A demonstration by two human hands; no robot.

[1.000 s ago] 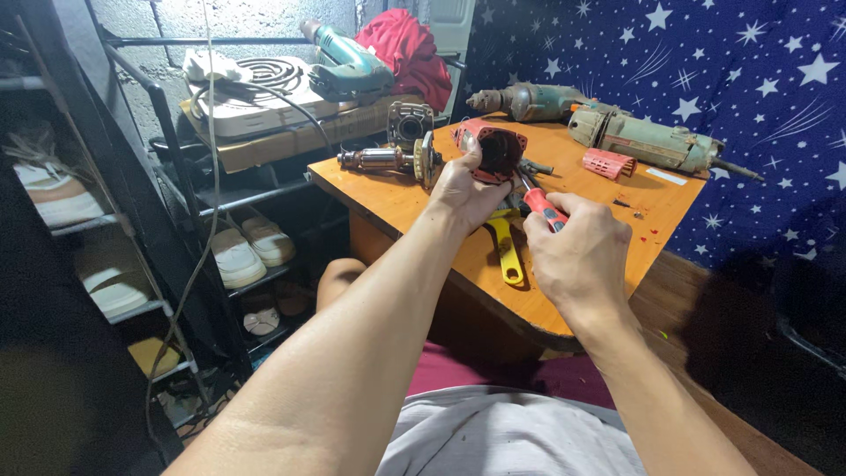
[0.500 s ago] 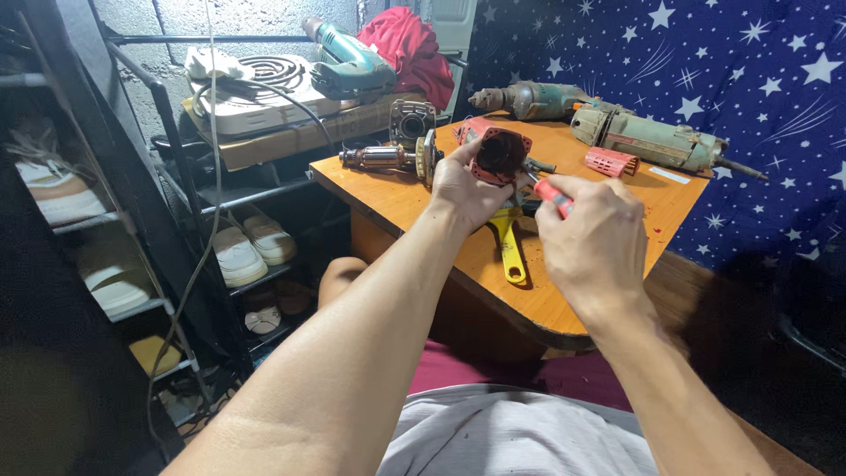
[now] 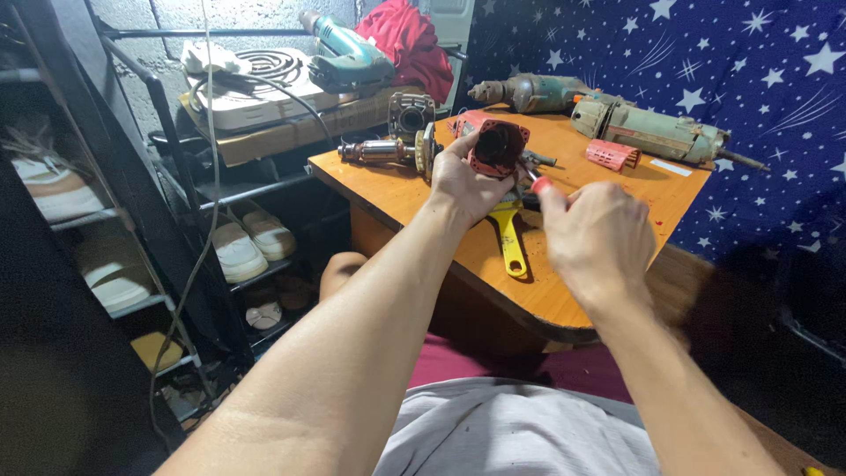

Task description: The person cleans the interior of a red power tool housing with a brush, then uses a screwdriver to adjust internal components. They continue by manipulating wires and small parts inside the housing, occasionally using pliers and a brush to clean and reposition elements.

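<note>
My left hand (image 3: 465, 181) grips a red tube-shaped power-tool housing (image 3: 495, 146), its dark open end turned toward me, above an orange wooden table (image 3: 423, 198). My right hand (image 3: 592, 238) is closed on a red-handled tool (image 3: 539, 184) whose tip points at the housing's open end. A yellow-handled tool (image 3: 509, 243) lies on the table under my hands. A metal motor rotor (image 3: 381, 152) rests just left of the housing.
Two worn power tools (image 3: 652, 130) and a small red vented cover (image 3: 612, 154) lie at the table's far side. A green drill (image 3: 345, 55) and a coil hot plate (image 3: 251, 84) sit on a shelf behind. Shoes (image 3: 251, 242) fill the rack at left.
My right hand has lifted from the table and moved up and right with the red-handled tool. My left hand keeps the red housing in about the same place.
</note>
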